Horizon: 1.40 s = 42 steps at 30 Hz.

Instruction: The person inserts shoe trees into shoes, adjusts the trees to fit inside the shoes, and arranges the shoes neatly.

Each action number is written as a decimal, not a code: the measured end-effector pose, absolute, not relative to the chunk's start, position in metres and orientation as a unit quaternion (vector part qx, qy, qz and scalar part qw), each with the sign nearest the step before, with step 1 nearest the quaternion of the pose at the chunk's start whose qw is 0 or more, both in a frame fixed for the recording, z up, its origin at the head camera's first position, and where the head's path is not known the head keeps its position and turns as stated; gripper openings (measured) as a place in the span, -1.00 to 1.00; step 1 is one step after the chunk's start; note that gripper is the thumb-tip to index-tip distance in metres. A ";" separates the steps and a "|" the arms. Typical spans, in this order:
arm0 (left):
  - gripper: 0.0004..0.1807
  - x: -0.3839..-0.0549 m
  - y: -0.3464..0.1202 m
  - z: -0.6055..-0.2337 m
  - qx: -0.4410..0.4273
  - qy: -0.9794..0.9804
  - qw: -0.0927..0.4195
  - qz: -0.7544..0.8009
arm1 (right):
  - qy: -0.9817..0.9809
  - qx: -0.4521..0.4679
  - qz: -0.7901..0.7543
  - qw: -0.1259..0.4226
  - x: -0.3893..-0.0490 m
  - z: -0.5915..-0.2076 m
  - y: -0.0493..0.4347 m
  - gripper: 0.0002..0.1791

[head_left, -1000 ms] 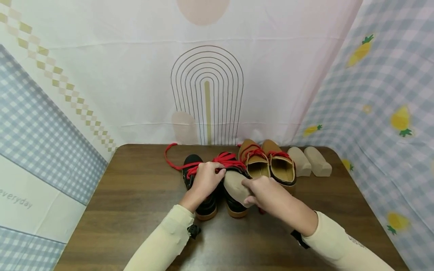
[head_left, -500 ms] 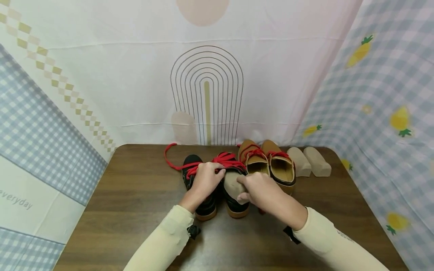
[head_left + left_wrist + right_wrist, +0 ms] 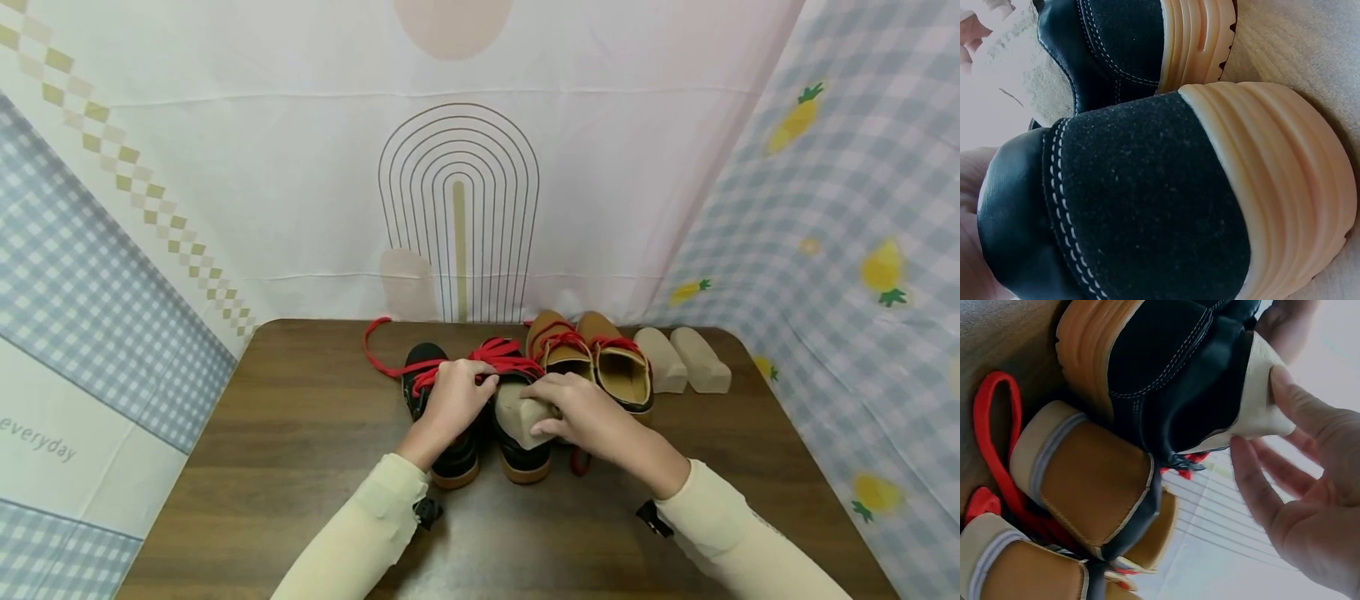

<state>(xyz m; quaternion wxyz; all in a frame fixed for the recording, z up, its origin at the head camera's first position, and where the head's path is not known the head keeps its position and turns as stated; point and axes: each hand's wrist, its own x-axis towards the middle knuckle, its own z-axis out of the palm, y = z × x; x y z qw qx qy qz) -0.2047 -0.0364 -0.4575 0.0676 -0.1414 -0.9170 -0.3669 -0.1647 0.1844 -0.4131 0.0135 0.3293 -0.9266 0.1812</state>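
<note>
Since a second ago, the right hand (image 3: 588, 421) has shifted its fingers on the beige insert (image 3: 512, 412), showing more of the insert's end, which lies a little nearer to the shoe opening; the left hand (image 3: 456, 398) stays where it was. At the left, a red lace (image 3: 386, 371) curls over the wooden table (image 3: 300, 467) and crosses the left black shoe (image 3: 455, 462), which stands upright, its toe towards the patterned wall cloth (image 3: 307, 192). The left hand reaches across this shoe, thumb and forefinger pinching the front edge of the right black shoe (image 3: 525, 462) at its opening, just below its bunched red laces. Inside that opening sits the beige insert, its end sticking out at the heel. The right hand holds this end between thumb and fingertips, as the right wrist view shows. Beyond the right hand, the left tan shoe (image 3: 551, 329) and the right tan shoe (image 3: 624, 375) stand side by side, red-laced. Farthest right on the table, two beige blocks (image 3: 701, 362) lie next to each other, just beside the tan pair.
</note>
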 end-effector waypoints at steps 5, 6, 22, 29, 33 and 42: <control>-0.87 -0.204 -0.036 -0.459 -0.145 -0.917 0.068 -0.366 | -0.920 0.338 0.197 0.024 -0.167 -0.423 0.187 -0.50; -0.87 -0.204 -0.036 -0.459 -0.146 -0.917 0.068 -0.365 | -0.918 0.342 0.199 0.033 -0.167 -0.425 0.187 -0.51; -0.86 -0.203 -0.037 -0.464 -0.138 -0.917 0.063 -0.369 | -0.893 0.375 0.214 0.129 -0.177 -0.450 0.187 -0.53; -0.85 -0.203 -0.038 -0.463 -0.144 -0.916 0.062 -0.370 | -0.896 0.363 0.215 0.134 -0.187 -0.451 0.181 -0.49; -0.86 -0.204 -0.038 -0.461 -0.146 -0.915 0.066 -0.369 | -0.906 0.344 0.212 0.125 -0.190 -0.449 0.178 -0.46; -0.86 -0.205 -0.037 -0.459 -0.145 -0.917 0.069 -0.365 | -0.936 0.289 0.196 0.033 -0.201 -0.436 0.173 -0.30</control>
